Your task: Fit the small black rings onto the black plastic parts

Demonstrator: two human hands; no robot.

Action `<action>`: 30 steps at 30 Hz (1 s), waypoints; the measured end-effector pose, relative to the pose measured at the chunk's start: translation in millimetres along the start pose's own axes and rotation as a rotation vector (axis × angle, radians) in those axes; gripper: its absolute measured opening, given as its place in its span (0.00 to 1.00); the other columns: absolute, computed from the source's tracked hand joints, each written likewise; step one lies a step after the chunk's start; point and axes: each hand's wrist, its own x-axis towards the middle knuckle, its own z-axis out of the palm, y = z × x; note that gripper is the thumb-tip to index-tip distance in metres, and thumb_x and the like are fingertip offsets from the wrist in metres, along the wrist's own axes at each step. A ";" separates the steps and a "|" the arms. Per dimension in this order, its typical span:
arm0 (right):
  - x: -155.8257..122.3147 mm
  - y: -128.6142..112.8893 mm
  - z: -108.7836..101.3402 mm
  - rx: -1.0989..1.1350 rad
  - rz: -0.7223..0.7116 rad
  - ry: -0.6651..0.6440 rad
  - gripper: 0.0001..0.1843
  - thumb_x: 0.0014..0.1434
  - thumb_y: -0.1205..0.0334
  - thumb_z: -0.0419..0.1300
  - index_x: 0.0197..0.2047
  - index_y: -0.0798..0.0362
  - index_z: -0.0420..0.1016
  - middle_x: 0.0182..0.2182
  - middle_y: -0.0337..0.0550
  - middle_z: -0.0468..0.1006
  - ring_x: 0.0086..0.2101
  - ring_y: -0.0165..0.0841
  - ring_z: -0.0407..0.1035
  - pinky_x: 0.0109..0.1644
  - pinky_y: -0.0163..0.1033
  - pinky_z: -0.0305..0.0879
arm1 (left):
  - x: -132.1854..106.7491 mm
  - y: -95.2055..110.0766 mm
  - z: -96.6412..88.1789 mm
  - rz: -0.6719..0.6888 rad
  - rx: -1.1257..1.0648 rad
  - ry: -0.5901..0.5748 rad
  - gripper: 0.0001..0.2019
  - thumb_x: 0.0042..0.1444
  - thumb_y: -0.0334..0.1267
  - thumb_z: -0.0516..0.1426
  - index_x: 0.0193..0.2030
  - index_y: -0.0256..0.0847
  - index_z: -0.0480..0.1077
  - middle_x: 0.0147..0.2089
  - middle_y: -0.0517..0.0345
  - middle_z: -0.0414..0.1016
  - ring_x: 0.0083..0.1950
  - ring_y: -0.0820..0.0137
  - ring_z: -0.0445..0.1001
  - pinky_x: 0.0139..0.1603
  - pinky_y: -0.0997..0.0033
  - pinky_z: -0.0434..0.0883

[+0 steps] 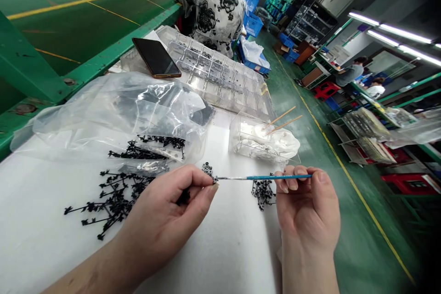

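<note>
My left hand is closed, thumb and forefinger pinching a small dark part that the fingertips mostly hide. A thin blue-handled brush lies level in the closed fingers of my right hand. Its pale, narrow end reaches the part at my left fingertips; whether they touch I cannot tell. Small round metal-looking pieces sit just behind those fingertips. Left of my left hand, thin black branched pieces lie heaped on the white table. A smaller pile of black parts rests beside my right hand.
Behind my hands stands a clear box holding white crumpled material and two wooden sticks. A plastic bag covers black pieces at left. A phone leans by a clear compartment tray. A person in a floral top sits beyond.
</note>
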 end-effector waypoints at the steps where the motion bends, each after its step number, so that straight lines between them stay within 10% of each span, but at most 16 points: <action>1: -0.2 0.2 0.0 -0.001 0.005 -0.003 0.10 0.63 0.55 0.73 0.36 0.50 0.81 0.29 0.37 0.71 0.29 0.28 0.64 0.31 0.34 0.65 | -0.3 0.0 -0.2 0.002 0.000 0.000 0.11 0.70 0.39 0.59 0.33 0.46 0.74 0.25 0.66 0.66 0.24 0.73 0.66 0.22 0.76 0.64; 14: 3.2 -2.5 1.4 -0.018 -0.011 0.026 0.11 0.61 0.55 0.75 0.35 0.51 0.80 0.28 0.37 0.71 0.28 0.28 0.64 0.31 0.35 0.64 | 0.2 2.5 -0.8 0.003 0.010 -0.004 0.11 0.69 0.39 0.59 0.33 0.46 0.74 0.25 0.66 0.67 0.26 0.72 0.69 0.25 0.75 0.66; 23: 55.4 8.1 -37.1 -0.138 -0.063 0.450 0.26 0.48 0.46 0.80 0.39 0.52 0.75 0.31 0.33 0.74 0.27 0.25 0.63 0.26 0.31 0.62 | -2.7 -13.2 -0.6 0.021 0.085 -0.031 0.13 0.71 0.48 0.59 0.36 0.48 0.76 0.25 0.65 0.69 0.25 0.72 0.71 0.26 0.77 0.69; 30: 72.7 32.9 -61.8 -0.243 -0.024 0.525 0.32 0.45 0.37 0.78 0.39 0.52 0.73 0.29 0.33 0.74 0.22 0.25 0.62 0.21 0.31 0.58 | -0.6 -32.3 -1.8 0.029 0.148 -0.020 0.12 0.70 0.49 0.60 0.39 0.47 0.78 0.29 0.63 0.76 0.29 0.69 0.76 0.27 0.80 0.73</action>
